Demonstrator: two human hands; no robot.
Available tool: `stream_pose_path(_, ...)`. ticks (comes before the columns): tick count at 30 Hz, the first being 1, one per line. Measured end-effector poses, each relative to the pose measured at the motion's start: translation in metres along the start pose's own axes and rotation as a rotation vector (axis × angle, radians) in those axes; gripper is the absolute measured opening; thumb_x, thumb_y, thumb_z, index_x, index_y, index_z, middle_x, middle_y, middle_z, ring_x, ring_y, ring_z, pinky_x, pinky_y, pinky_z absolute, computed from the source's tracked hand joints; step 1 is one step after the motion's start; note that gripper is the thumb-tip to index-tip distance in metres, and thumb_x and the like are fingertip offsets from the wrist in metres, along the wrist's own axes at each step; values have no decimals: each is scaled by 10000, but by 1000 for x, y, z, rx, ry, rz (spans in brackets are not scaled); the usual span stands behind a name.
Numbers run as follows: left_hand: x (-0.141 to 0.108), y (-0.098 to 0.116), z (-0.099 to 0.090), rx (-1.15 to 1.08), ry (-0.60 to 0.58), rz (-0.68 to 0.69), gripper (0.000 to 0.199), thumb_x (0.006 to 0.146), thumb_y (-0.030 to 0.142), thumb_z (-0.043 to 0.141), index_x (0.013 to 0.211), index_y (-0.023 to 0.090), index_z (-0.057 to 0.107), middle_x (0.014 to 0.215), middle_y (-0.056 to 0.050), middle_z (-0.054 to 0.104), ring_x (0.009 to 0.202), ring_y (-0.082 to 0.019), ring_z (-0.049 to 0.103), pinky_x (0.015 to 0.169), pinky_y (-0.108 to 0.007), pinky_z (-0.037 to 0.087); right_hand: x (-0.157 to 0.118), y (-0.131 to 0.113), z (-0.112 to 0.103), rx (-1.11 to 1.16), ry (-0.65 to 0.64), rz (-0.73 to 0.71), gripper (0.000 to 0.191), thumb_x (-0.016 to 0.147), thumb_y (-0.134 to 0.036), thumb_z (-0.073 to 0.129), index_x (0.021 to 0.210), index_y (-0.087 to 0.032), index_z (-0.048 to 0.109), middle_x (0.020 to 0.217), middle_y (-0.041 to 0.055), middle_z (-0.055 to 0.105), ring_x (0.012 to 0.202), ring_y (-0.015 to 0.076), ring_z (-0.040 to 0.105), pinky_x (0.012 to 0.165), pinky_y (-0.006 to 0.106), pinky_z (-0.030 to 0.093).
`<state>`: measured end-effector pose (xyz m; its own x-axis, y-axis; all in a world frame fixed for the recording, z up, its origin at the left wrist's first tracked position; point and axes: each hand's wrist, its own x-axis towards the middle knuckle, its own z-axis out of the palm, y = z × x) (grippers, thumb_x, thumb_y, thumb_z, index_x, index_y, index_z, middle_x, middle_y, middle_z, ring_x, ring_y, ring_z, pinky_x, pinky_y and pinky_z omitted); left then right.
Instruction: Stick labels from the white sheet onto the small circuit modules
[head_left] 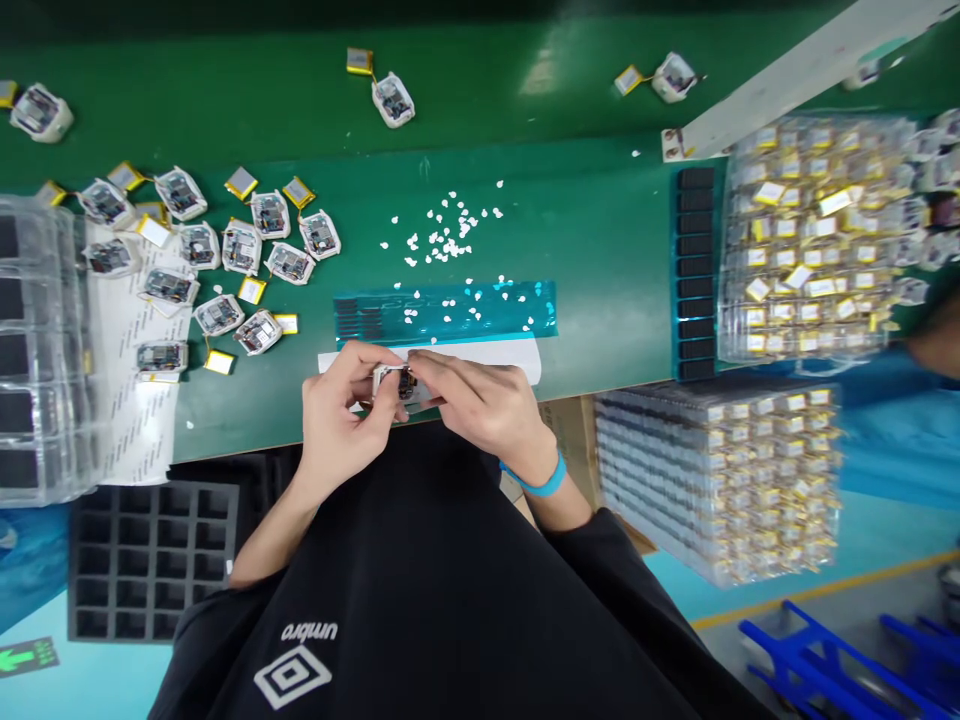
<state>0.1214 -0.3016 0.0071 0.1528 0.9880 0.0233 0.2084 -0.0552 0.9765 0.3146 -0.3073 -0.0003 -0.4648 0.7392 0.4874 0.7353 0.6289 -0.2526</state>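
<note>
You sit at a green tabletop (600, 230) in a black top (420, 570). To your right, a clear tray of gold-edged batteries (806, 235) rests on the tabletop, and a tall stack of battery trays (716, 480) stands just past its near edge. To your left are a stack of clear trays (37, 350) and, lower down, a black foam tray (150, 560). A loose group of white-cased circuit boards (240, 250) lies on the left of the tabletop, with small yellow batteries (240, 183) among them.

Straight ahead, a teal film strip (450, 312) lies just beyond a white paper strip (480, 360), with white flecks (442, 230) scattered on and past the film.

Your left hand (341, 405) and right hand (480, 395), which wears a blue wristband (544, 478), meet over the paper. Both grips are clamped on a small white-cased circuit board (397, 382), pinching it from either side.
</note>
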Motion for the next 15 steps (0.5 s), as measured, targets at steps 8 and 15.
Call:
stream_pose_path(8,-11,-4,8,41,153,116,73,992,160,732,975,202,675,758,44,730,507,-73,691,491,-150,534,-2,-3,-14,170,-150,108,364,1072,-149,513,1327,-211,764,1121,38,887,791,151,820,647,258,640)
stream_pose_path(15,-21,-7,4,10,102,137,65,1011,174,713,1034,218,673,796,40,715,555,-99,732,551,-204,586,11,-10,-12,804,-101,609,252,1058,-459,703,979,-227,760,828,-6,768,517,86,475,519,263,464)
